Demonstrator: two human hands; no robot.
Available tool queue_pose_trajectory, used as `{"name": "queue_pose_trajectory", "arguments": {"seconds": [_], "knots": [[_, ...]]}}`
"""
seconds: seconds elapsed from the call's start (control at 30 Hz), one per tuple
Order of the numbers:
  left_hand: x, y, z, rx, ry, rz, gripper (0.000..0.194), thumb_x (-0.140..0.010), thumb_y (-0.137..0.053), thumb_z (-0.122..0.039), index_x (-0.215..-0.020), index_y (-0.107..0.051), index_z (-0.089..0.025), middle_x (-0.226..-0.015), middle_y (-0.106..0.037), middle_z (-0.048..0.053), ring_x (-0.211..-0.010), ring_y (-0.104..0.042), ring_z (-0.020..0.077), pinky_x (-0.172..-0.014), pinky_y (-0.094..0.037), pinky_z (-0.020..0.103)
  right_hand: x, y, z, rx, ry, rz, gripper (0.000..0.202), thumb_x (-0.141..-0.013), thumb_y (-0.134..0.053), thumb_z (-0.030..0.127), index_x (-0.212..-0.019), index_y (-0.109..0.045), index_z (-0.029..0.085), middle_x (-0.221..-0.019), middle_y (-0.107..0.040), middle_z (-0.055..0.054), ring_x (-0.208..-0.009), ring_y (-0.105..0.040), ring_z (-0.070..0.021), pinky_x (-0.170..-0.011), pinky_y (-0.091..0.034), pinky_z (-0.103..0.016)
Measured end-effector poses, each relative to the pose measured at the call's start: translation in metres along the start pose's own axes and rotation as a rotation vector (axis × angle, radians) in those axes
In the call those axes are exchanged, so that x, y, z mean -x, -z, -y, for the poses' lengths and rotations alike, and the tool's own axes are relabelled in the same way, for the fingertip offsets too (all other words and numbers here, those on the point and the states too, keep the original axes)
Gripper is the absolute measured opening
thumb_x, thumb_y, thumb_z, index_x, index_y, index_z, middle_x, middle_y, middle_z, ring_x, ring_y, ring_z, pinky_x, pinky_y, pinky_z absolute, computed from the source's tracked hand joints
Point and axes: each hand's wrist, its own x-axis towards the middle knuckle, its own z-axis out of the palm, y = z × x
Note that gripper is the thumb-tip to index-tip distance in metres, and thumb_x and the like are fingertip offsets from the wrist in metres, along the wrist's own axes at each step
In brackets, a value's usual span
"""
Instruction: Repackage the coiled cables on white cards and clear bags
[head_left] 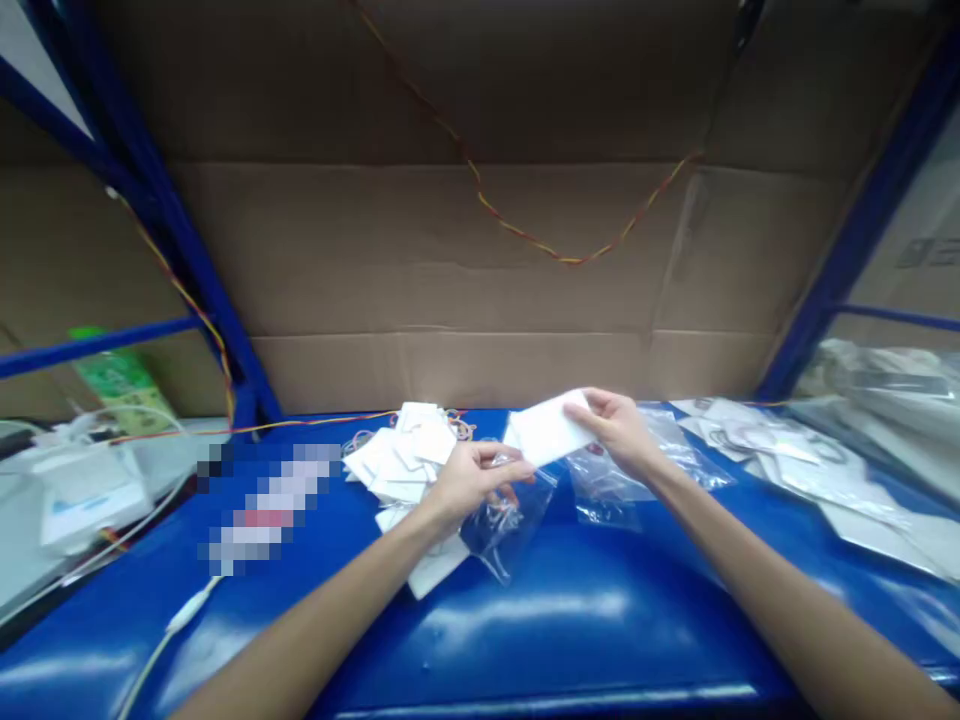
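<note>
My right hand [616, 425] pinches a flat white card [551, 430] by its right end, thumb on top. Close to the card's lower left corner, my left hand [480, 478] has its fingers curled around a clear plastic bag [499, 555], which hangs below them. Whether the card's left end sits inside the bag's mouth, I cannot tell. Left of my left hand lies a loose pile of white cards [397, 460], with thin coiled cords [459, 425] behind it. More clear bags [652, 455] lie on the blue surface under my right wrist.
At the right, several bagged white flat pieces [810, 465] are spread over the blue tabletop [540, 640]. A white cable [176, 625] runs from a blurred-out item at the left. Blue frame posts [187, 230] and a cardboard wall [480, 290] enclose the back.
</note>
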Motion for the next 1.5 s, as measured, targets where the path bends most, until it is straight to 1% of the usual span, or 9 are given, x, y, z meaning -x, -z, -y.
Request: {"name": "queue_pose_trajectory", "arguments": {"seconds": [0.23,0.43,0.6,0.77,0.93,1.13,1.23,1.33,1.5], "knots": [[-0.001,0.0,0.0,-0.036,0.006,0.053,0.037,-0.07,-0.086,-0.045,-0.081,-0.074,-0.012,-0.08,-0.078,0.01,-0.052,-0.064,0.0131,-0.044,-0.05,0.022,0.002,-0.001,0.002,0.023,-0.032,0.071,0.045,-0.078,-0.079,0.052,-0.102,-0.076,0.014,-0.061,-0.065,0.0,-0.041,-0.046,-0.0081,-0.033,-0.033,-0.018],[-0.001,0.001,0.001,-0.048,-0.016,0.042,0.035,-0.07,-0.086,-0.044,-0.087,-0.079,-0.014,-0.083,-0.079,0.01,-0.053,-0.065,0.0142,-0.045,-0.049,0.023,0.0,-0.002,-0.002,-0.056,0.001,-0.068,0.043,-0.077,-0.081,0.05,-0.099,-0.075,0.013,-0.065,-0.066,-0.001,-0.041,-0.045,-0.0069,-0.032,-0.032,-0.018],[0.0,-0.001,0.0,-0.029,-0.001,0.05,0.036,-0.067,-0.089,-0.042,-0.087,-0.079,-0.014,-0.074,-0.077,0.007,-0.053,-0.066,0.0158,-0.045,-0.05,0.024,0.001,0.0,0.001,-0.039,0.005,-0.059,0.046,-0.076,-0.081,0.052,-0.098,-0.076,0.013,-0.064,-0.065,0.0,-0.041,-0.044,-0.0069,-0.033,-0.03,-0.018],[0.001,-0.001,-0.001,0.039,-0.021,0.049,0.032,-0.066,-0.09,-0.04,-0.078,-0.075,-0.014,-0.072,-0.076,0.007,-0.054,-0.066,0.0148,-0.048,-0.05,0.024,0.007,-0.001,0.01,0.099,-0.002,0.049,0.046,-0.081,-0.077,0.051,-0.104,-0.077,0.012,-0.063,-0.066,-0.002,-0.043,-0.045,-0.008,-0.037,-0.031,-0.02],[-0.002,0.001,0.003,0.045,-0.009,0.052,0.043,-0.064,-0.092,-0.039,-0.095,-0.079,-0.013,-0.08,-0.079,0.009,-0.059,-0.069,0.0161,-0.053,-0.05,0.024,0.01,-0.008,0.008,0.163,0.002,0.202,0.043,-0.078,-0.08,0.05,-0.099,-0.078,0.012,-0.059,-0.063,0.001,-0.042,-0.043,-0.0074,-0.037,-0.031,-0.019],[-0.002,-0.001,0.007,0.061,0.011,0.051,0.046,-0.063,-0.093,-0.039,-0.098,-0.079,-0.013,-0.087,-0.081,0.011,-0.071,-0.074,0.0224,-0.062,-0.056,0.028,0.015,-0.023,-0.001,0.175,0.048,0.171,0.052,-0.079,-0.081,0.048,-0.119,-0.067,0.018,-0.051,-0.059,0.006,-0.038,-0.048,-0.0116,-0.036,-0.037,-0.021],[-0.001,-0.002,0.006,0.046,0.004,-0.004,0.046,-0.065,-0.092,-0.042,-0.099,-0.077,-0.014,-0.082,-0.08,0.009,-0.063,-0.072,0.0203,-0.053,-0.052,0.025,0.016,-0.026,0.0,0.142,0.083,0.165,0.046,-0.088,-0.07,0.05,-0.12,-0.069,0.018,-0.065,-0.067,0.0,-0.045,-0.053,-0.0124,-0.04,-0.041,-0.022],[-0.002,-0.003,0.005,0.076,-0.027,-0.039,0.047,-0.062,-0.093,-0.043,-0.094,-0.074,-0.014,-0.081,-0.08,0.008,-0.064,-0.073,0.021,-0.056,-0.054,0.027,0.019,-0.027,0.005,0.137,0.113,0.21,0.048,-0.094,-0.064,0.048,-0.132,-0.067,0.019,-0.093,-0.075,-0.006,-0.064,-0.062,-0.0147,-0.051,-0.049,-0.024],[-0.004,-0.001,0.006,0.125,-0.106,-0.144,0.047,-0.069,-0.089,-0.043,-0.103,-0.072,-0.015,-0.088,-0.081,0.01,-0.07,-0.075,0.0217,-0.064,-0.057,0.029,0.032,-0.035,0.014,0.256,0.102,0.354,0.055,-0.097,-0.058,0.048,-0.149,-0.055,0.028,-0.138,-0.064,-0.01,-0.092,-0.067,-0.021,-0.066,-0.055,-0.029]]}}
